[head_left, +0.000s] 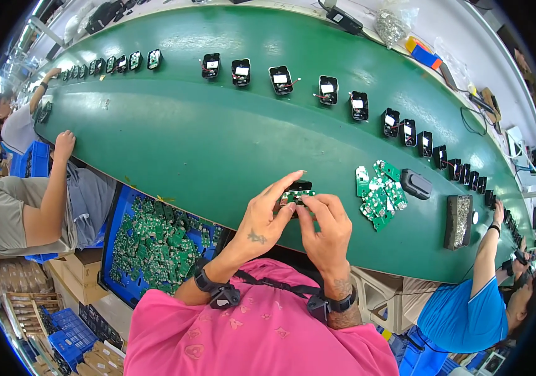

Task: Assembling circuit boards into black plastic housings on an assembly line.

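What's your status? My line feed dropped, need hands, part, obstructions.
Left hand and right hand both grip small green circuit board against black housing. Loose board pile lies apart to the right, nothing between.

Your hands have bare green conveyor belt point(186, 138) from nine to twelve o'clock. At three o'clock a heap of small green circuit boards point(379, 193) blocks; the blue plastic crate of boards point(120, 203) sits at eight.

Both forearms come up bent, left hand point(266, 216) and right hand point(325, 227) close together, fingers pinched, thumbs nearly touching.
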`<state>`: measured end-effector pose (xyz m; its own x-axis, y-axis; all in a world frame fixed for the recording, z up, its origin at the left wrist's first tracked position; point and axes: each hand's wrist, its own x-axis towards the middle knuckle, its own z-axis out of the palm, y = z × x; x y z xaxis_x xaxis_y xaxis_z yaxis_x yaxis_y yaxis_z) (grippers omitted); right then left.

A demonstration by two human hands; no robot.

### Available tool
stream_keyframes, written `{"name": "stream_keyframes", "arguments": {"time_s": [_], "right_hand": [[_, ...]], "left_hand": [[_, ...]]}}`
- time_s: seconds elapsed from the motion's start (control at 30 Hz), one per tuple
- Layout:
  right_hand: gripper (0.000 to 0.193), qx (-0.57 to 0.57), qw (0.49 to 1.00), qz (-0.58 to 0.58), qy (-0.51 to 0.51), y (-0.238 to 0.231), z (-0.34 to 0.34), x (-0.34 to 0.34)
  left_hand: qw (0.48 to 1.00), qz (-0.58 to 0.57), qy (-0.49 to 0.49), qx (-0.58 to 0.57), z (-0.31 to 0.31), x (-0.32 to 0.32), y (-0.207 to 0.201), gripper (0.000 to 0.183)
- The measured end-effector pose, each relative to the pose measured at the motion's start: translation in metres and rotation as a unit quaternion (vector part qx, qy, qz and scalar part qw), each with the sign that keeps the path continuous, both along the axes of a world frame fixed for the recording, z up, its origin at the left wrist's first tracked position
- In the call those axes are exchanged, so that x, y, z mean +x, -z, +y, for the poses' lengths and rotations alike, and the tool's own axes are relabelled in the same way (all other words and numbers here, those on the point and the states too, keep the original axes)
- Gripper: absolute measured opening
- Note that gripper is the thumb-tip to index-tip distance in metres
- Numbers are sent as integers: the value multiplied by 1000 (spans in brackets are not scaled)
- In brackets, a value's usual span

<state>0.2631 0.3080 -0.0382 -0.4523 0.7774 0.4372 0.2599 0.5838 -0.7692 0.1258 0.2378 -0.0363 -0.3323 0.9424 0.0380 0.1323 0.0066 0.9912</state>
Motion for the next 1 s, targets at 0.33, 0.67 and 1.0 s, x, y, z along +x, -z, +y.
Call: {"name": "stream_keyframes", "arguments": {"time_s": [0.33, 0.67, 1.0], "right_hand": [[21, 73, 997, -8, -19, -1, -4, 5], [19, 85, 996, 0, 18, -1, -4, 9], [10, 109, 988, -110, -29, -12, 8, 19]], "left_hand": [[985, 167, -32, 31, 4, 10, -14, 56], [985, 167, -19, 40, 4, 21, -18, 57], [926, 377, 8, 13, 0, 24, -18, 63]]}}
